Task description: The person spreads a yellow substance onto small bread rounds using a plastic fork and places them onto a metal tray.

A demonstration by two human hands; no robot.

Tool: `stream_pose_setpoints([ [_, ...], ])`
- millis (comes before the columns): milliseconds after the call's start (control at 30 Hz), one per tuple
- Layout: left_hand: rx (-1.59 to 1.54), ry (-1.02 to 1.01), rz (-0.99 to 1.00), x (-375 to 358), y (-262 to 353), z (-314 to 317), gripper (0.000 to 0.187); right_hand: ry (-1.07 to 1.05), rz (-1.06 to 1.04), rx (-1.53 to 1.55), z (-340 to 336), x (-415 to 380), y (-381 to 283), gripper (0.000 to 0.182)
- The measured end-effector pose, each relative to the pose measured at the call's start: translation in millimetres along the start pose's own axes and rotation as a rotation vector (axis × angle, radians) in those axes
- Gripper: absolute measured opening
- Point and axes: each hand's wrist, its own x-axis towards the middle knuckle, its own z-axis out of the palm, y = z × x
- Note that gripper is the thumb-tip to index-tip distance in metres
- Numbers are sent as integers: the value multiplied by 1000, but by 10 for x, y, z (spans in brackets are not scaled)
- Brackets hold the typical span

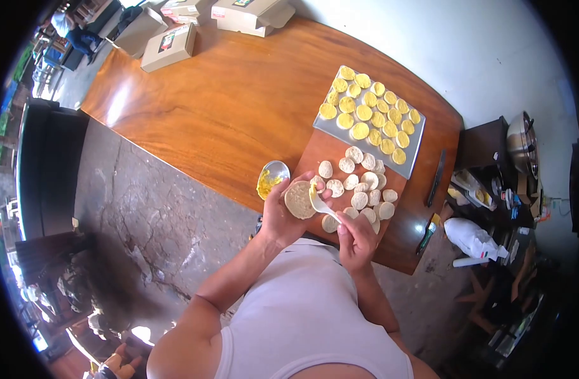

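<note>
My left hand (pixel 282 211) holds a round slice of bread (pixel 300 200) flat across its fingers, cut face up. Between the fingers of my right hand (pixel 357 239) is a white plastic spoon (pixel 322 203), its tip smeared with yellow spread and at the slice's right edge. Just beyond my left hand a small metal bowl (pixel 277 167) contains more yellow spread (pixel 266 184). Plain bread rounds (pixel 359 201) lie loosely on a reddish-brown board (pixel 317 151), some overlapping. Behind them, a metal tray (pixel 400 167) bears rows of bread rounds coated in yellow (pixel 364 113).
The wooden table (pixel 226 95) extends to the far left, where cardboard boxes (pixel 168 49) stand. A long dark knife (pixel 436 178) and a green-and-yellow-handled tool (pixel 428 234) lie near the right edge. A metal pot (pixel 522 144) and a white bag (pixel 471 239) are farther right. A person (pixel 74 31) is in the background.
</note>
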Motion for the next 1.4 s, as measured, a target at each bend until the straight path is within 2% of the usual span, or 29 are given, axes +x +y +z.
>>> stream_pose_setpoints([
  [33,8,-5,-1,-17,-4,33,46,6,-43,-10,8,7,-49,28],
  [133,56,64,20,-45,-26,113,47,-70,-100,-82,87,-55,-35,24],
  [333,208,91,113,-30,-38,16,46,-199,-29,-126,-2,25,-200,26],
  [667,242,70,113,-34,-65,-57,44,-394,-30,-288,-210,121,-415,19],
  [800,240,67,125,-44,-46,-93,46,-409,-37,-295,-280,150,-512,19],
  [867,225,70,136,-48,-1,-97,47,-335,17,-240,-370,145,-579,22],
  [933,126,220,71,-59,62,-68,48,-273,27,-192,-385,131,-550,23],
  [1067,128,198,5,-109,58,-62,51,-142,52,-82,-234,64,-347,27],
  [1133,132,89,-50,-167,36,-31,54,-101,31,-73,-129,58,-287,27],
  [1167,125,116,-66,-178,23,-11,55,-59,14,-61,-81,58,-269,26],
  [1400,153,98,8,-149,-28,-111,55,-206,3,3,52,-66,-228,25],
])
